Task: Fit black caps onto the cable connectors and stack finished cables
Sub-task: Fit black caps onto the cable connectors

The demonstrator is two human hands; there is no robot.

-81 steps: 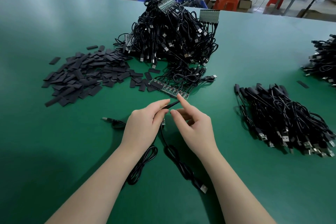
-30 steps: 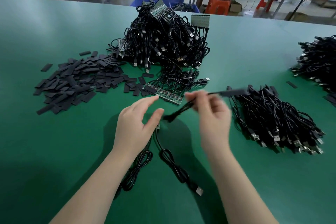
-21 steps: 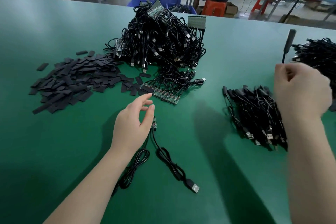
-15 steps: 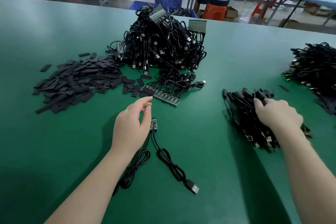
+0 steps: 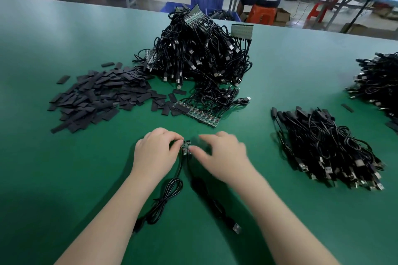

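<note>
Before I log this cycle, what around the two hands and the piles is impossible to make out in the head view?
- Right hand: motion-blurred, so its grip on the small circuit boards is unclear.
- Left hand: fingertips curl out of sight at the boards.
- Left cable's plug: mostly hidden by the forearm.
- Far-right cable pile: cut off by the frame edge.
- Finished cables: capped ends too small to check.
</note>
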